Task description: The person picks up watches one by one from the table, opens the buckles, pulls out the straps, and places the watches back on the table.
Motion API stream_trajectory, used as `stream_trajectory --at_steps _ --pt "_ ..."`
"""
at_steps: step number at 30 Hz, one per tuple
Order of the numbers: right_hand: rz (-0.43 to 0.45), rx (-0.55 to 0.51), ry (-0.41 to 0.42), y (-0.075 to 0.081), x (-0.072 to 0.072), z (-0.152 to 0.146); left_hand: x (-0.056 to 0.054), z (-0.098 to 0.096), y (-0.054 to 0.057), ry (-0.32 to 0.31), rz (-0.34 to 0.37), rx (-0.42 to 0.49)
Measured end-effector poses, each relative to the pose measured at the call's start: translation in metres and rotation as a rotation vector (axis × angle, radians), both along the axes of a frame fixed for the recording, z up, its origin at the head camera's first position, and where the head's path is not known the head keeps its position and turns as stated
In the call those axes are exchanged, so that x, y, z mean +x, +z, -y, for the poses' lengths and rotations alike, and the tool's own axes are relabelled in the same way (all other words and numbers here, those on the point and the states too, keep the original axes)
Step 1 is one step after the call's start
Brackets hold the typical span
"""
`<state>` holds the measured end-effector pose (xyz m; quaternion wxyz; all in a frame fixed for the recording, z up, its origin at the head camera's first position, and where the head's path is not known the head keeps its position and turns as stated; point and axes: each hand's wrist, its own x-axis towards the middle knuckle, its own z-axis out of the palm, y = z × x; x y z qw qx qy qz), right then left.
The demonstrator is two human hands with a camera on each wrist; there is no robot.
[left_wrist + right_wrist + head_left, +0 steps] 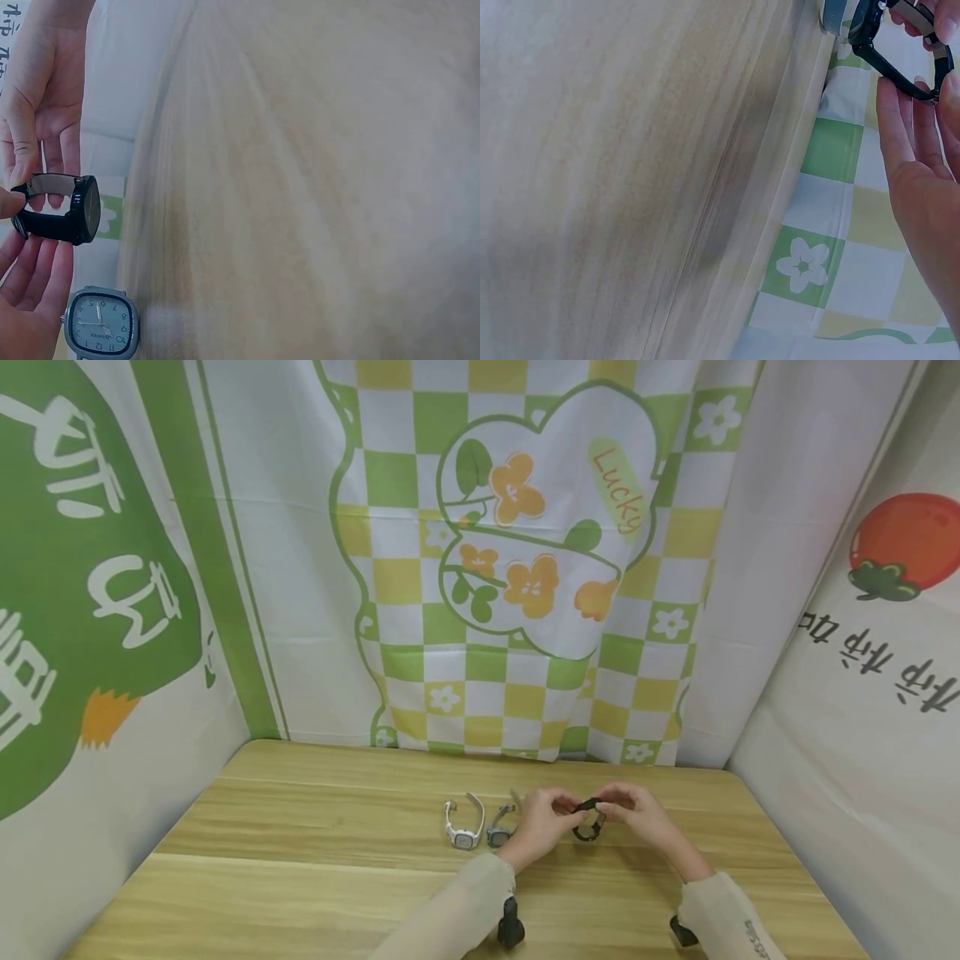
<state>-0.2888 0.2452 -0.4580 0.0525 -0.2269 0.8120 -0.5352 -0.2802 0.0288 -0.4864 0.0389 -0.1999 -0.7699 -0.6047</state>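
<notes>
Both hands hold a black wristwatch by its strap, which forms a loop with the watch face hanging at the bottom. My left hand pinches the strap from the left, and my right hand pinches it from the right. In the left wrist view the black watch shows its round case side-on, with thumbs and fingers of both hands at the strap ends. A grey watch with a squarish face lies just left of my left hand, which partly covers it. Further left lies a white watch, its strap standing up.
The wooden table reaches back to a checked green and yellow curtain. Printed cloth walls stand at both sides. A black device is strapped at the left wrist and another at the right.
</notes>
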Motion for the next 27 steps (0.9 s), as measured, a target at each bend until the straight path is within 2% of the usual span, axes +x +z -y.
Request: stream_trajectory --at_steps 14,20,27 --pt "0.009 0.009 -0.016 -0.0015 0.0017 0.0008 0.0016 0.0002 -0.0056 -0.009 0.022 0.059" --pt "0.017 0.0 -0.045 0.001 0.0016 0.0016 0.0006 0.0004 -0.0017 0.004 0.013 0.056" --pt "-0.001 -0.044 -0.028 0.0069 0.0007 0.0024 0.0003 0.0018 0.0033 0.019 -0.002 0.027"
